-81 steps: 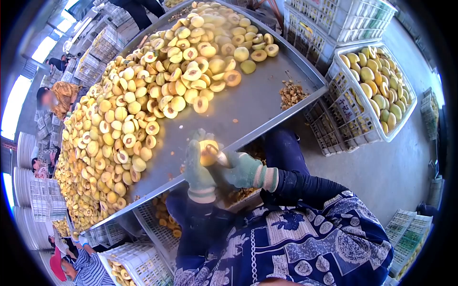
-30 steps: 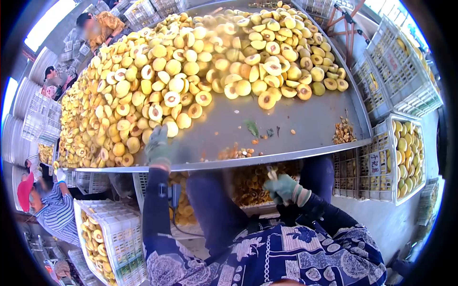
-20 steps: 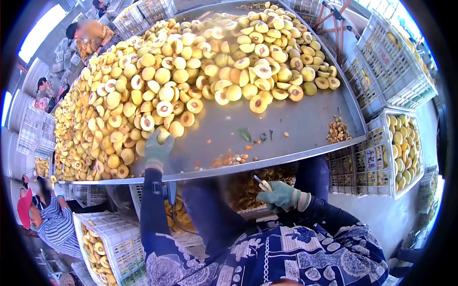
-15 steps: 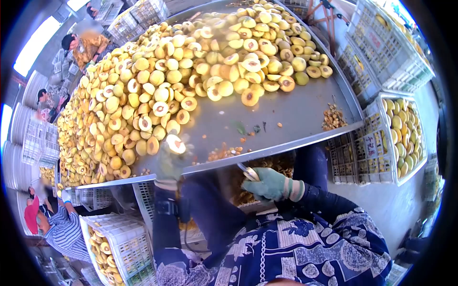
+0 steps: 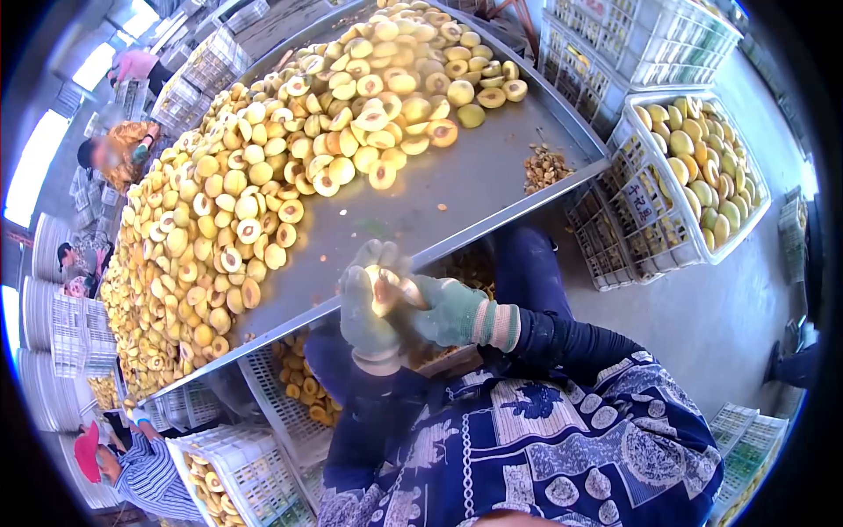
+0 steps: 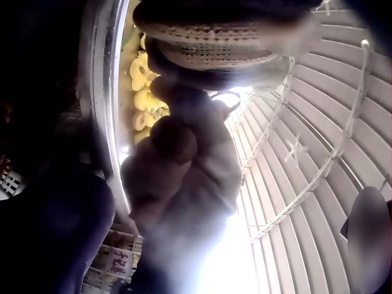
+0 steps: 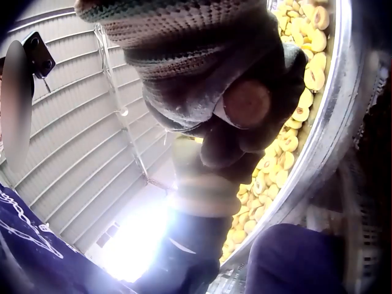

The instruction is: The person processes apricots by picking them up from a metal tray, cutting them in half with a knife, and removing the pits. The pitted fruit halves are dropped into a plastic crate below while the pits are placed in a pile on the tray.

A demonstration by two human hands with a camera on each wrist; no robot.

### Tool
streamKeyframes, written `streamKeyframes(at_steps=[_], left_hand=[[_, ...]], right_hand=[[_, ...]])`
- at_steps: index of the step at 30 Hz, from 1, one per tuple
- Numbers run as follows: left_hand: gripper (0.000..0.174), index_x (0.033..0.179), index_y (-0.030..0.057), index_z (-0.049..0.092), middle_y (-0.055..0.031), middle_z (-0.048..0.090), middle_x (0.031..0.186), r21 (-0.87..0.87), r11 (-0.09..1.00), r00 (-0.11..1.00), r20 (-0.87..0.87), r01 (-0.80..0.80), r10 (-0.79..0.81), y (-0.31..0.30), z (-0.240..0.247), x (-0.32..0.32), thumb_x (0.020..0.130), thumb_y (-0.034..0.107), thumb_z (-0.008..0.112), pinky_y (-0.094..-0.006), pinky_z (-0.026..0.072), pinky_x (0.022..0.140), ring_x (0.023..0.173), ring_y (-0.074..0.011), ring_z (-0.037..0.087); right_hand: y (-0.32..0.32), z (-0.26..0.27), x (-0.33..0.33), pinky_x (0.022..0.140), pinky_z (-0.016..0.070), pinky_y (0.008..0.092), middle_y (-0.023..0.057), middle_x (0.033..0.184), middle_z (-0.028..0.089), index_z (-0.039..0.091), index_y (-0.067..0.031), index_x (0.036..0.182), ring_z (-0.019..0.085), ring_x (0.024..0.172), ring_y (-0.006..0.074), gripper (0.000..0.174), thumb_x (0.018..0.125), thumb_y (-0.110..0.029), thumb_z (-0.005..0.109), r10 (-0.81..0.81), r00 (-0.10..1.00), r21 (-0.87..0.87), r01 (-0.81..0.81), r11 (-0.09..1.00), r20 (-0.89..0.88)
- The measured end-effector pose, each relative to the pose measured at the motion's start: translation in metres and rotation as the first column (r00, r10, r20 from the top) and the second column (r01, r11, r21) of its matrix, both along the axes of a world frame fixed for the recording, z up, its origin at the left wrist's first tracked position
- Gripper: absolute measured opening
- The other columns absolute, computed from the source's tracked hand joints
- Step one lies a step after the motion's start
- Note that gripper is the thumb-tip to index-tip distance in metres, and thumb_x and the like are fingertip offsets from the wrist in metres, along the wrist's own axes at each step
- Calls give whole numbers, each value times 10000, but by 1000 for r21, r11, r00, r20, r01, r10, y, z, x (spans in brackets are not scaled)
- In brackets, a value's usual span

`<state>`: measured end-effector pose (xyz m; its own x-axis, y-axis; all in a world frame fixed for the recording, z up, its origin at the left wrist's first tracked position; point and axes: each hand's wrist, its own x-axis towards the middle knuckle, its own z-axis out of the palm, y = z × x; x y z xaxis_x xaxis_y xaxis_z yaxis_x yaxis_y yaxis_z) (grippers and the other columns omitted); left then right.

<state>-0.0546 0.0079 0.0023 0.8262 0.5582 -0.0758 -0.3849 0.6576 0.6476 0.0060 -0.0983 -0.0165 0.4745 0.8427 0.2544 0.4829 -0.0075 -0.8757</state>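
My gloved left hand (image 5: 369, 312) holds a yellow peach half (image 5: 383, 292) by the tray's near edge, its cut face and reddish hollow turned up. Close against it, my gloved right hand (image 5: 450, 312) grips a small hand tool (image 5: 409, 292), whose far end meets the fruit. In the right wrist view the round butt of the tool's handle (image 7: 247, 103) pokes out of the dark glove. Fingers hide most of the tool. Beyond the hands a large heap of peach halves (image 5: 263, 184) covers the left and back of the metal tray (image 5: 457, 193).
A pile of pits and scraps (image 5: 546, 169) lies in the tray's right corner. Crates of fruit (image 5: 654, 211) stand on the right, and a white crate (image 5: 255, 470) stands at lower left. Another person in a striped top (image 5: 154, 474) works at the left.
My left hand reached to the heap, took a peach half and brought it back to my right hand. The right hand, with its tool, rose from below the tray edge to meet it.
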Motion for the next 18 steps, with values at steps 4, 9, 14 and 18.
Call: streamKeyframes(at_steps=[4,9,14,18], left_hand=[[476,1174,-36,511,-164,576,1082,148,985,991,-86,-89,102,-1,-13,-1,919,365,489,-396,472,833,949,-259,566],[516,1182,-34,510,-170,573,1099,196,980,991,-119,-42,66,-3,-12,-10,930,414,464,-437,507,815,995,-270,573],[517,1084,-73,548,-168,600,973,135,991,981,-194,7,20,6,-20,-15,895,407,528,-430,534,730,888,-280,603],[497,1065,-80,547,-177,610,947,182,961,970,-162,211,-182,19,-18,-20,889,385,545,-426,544,703,817,-291,622]], right_hand=[[-4,7,-4,646,510,411,145,872,652,465,-113,1270,635,762,340,410,896,-269,529,1,983,-209,-41,977,-186],[-6,-14,-13,789,479,325,133,975,640,579,-39,1083,630,874,248,224,913,-163,503,116,947,57,-104,993,-299],[-6,-27,-5,759,490,328,132,940,655,570,-21,1085,637,872,257,284,891,-222,523,224,930,-149,-275,950,-291],[-10,7,0,665,500,313,118,841,648,574,15,1025,638,749,230,287,886,-231,522,131,825,-360,-375,854,-550]])
